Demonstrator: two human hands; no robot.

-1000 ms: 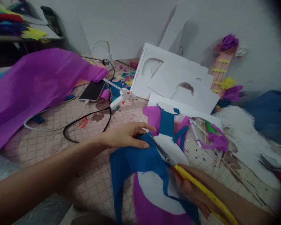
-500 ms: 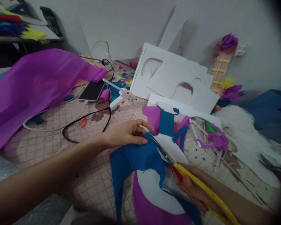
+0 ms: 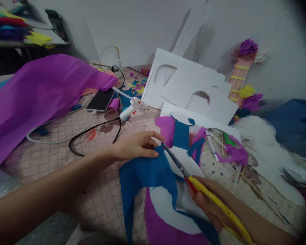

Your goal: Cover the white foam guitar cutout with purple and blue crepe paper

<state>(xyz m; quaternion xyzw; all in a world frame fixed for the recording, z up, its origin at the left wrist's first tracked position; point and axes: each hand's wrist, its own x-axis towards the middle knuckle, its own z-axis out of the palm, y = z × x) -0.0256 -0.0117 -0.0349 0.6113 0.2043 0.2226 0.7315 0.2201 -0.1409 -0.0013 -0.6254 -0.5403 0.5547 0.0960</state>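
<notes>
Between the thumb and fingers of my left hand (image 3: 137, 145) is the upper edge of a blue sheet of paper (image 3: 153, 172), which hangs down in strips on either side. My right hand (image 3: 206, 204) grips scissors (image 3: 214, 199) with yellow and red handles. Their blades lie along the paper's right edge, tips close to my left fingertips, and look nearly closed. Under the blue paper lies a white cut-out shape (image 3: 168, 211) on purple paper (image 3: 158, 228). Just beyond my left fingers are a purple piece (image 3: 166, 131) and a blue strip (image 3: 181, 133).
A white glue gun (image 3: 130, 108) and a phone (image 3: 100, 99) with cables rest on the quilted tablecloth. White boards (image 3: 186, 88) with cut holes lean against the wall. Large purple paper (image 3: 46, 85) covers the left side; sticks (image 3: 260, 194), white yarn (image 3: 255, 136) and dark-bladed scissors (image 3: 295, 180) lie right.
The scissors' tips have come slightly away from the blue paper's top corner, which now stands a little lower. My left hand has shifted barely left, still pinching the paper.
</notes>
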